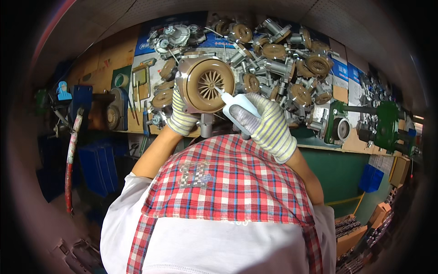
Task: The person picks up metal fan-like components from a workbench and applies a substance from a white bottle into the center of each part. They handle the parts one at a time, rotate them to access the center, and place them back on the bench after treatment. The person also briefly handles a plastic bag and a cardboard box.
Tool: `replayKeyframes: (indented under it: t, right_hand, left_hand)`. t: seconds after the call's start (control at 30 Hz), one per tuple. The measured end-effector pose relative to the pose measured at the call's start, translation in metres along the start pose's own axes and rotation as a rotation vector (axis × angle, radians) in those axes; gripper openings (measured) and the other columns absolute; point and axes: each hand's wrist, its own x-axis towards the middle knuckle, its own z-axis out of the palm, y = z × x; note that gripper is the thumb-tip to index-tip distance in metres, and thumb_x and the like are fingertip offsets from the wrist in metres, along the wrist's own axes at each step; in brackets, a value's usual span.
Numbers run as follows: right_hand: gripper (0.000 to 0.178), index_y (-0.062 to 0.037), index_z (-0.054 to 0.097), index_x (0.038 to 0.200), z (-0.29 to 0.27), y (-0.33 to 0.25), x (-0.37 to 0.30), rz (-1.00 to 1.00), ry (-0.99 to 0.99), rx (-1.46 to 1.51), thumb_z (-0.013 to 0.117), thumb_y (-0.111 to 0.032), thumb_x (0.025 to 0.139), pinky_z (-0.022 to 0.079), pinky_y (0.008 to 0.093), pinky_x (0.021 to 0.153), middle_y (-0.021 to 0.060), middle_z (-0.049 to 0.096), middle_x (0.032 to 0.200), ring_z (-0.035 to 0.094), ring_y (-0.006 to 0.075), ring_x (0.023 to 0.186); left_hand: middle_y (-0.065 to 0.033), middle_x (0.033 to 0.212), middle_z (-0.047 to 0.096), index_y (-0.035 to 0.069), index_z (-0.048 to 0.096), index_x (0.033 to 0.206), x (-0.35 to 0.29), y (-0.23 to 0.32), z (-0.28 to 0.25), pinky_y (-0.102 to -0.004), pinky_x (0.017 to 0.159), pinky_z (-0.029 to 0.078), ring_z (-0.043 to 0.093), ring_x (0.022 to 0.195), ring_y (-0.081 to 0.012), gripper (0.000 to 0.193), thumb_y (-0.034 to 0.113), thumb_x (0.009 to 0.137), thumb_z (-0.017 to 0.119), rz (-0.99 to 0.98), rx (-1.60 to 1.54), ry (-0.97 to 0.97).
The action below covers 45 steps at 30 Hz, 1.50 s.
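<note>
My left hand [180,119], in a striped knit glove, grips a metal regulator-like housing [211,86] from its left side and tilts it up. Its round face carries a brown rubber diaphragm with a ribbed, spoked centre, and a short metal pipe stub points down toward my apron. In my gloved right hand [273,128] is a white squeeze bottle [232,102], thumb pressed on its near side. The bottle's narrow nozzle points at the ribbed centre, close to its right edge; whether it touches cannot be told.
Several similar housings with brown diaphragms [273,51] are heaped behind and right of my hands. Silvery castings [175,34] lie at back left. A green clamp-like fixture [336,125] stands right, a blue machine [119,107] left. A red-and-white lever [72,160] hangs at left.
</note>
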Motion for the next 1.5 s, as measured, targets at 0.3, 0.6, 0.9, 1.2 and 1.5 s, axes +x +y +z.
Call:
replayKeyframes:
  t: [0.3, 0.6, 0.9, 1.2, 1.5]
  right_hand:
    - [0.046, -0.0022, 0.067, 0.114, -0.001, 0.006, 0.004, 0.006, -0.052, -0.049, 0.069, -0.041, 0.091, 0.056, 0.0378, 0.073, 0.0152, 0.073, 0.090, 0.072, 0.0255, 0.081]
    - [0.045, -0.0013, 0.069, 0.112, -0.004, -0.002, 0.007, 0.044, -0.031, -0.114, 0.070, -0.041, 0.090, 0.055, 0.0374, 0.071, 0.0155, 0.073, 0.088, 0.072, 0.0249, 0.078]
    - [0.043, -0.0018, 0.069, 0.111, -0.009, 0.001, 0.013, 0.034, -0.031, -0.153, 0.069, -0.040, 0.090, 0.054, 0.0378, 0.070, 0.0133, 0.072, 0.081, 0.071, 0.0248, 0.074]
    - [0.040, -0.0003, 0.068, 0.111, -0.011, -0.002, 0.018, 0.074, -0.043, -0.111, 0.068, -0.035, 0.092, 0.055, 0.0362, 0.067, 0.0140, 0.072, 0.082, 0.071, 0.0229, 0.071]
    - [0.042, -0.0013, 0.065, 0.114, -0.036, -0.030, 0.014, 0.259, 0.073, 0.316, 0.065, -0.039, 0.095, 0.048, 0.0218, 0.050, 0.0064, 0.069, 0.081, 0.063, 0.0094, 0.059]
  left_hand:
    - [-0.0117, 0.135, 0.055, 0.005, 0.043, 0.142, -0.008, -0.022, -0.006, -0.0378, 0.103, 0.049, 0.057, 0.120, -0.0234, 0.090, 0.019, 0.067, 0.091, 0.153, 0.241, -0.055]
    - [-0.0121, 0.133, 0.056, 0.002, 0.043, 0.141, -0.011, -0.028, 0.001, -0.0351, 0.101, 0.051, 0.059, 0.116, -0.0214, 0.059, 0.010, 0.089, 0.071, 0.013, -0.069, 0.019]
    - [-0.0120, 0.135, 0.054, 0.003, 0.042, 0.142, -0.006, -0.052, -0.001, -0.0360, 0.104, 0.049, 0.057, 0.120, -0.0229, 0.069, 0.013, 0.084, 0.077, -0.046, -0.050, -0.015]
    - [-0.0122, 0.136, 0.052, 0.003, 0.038, 0.144, -0.003, -0.056, 0.000, -0.0356, 0.102, 0.052, 0.057, 0.119, -0.0218, 0.064, 0.011, 0.090, 0.071, -0.007, 0.009, -0.060]
    - [-0.0128, 0.139, 0.051, 0.005, 0.036, 0.146, 0.012, -0.053, 0.016, -0.0396, 0.103, 0.053, 0.057, 0.122, -0.0238, 0.056, 0.016, 0.097, 0.062, -0.230, -0.895, -0.137]
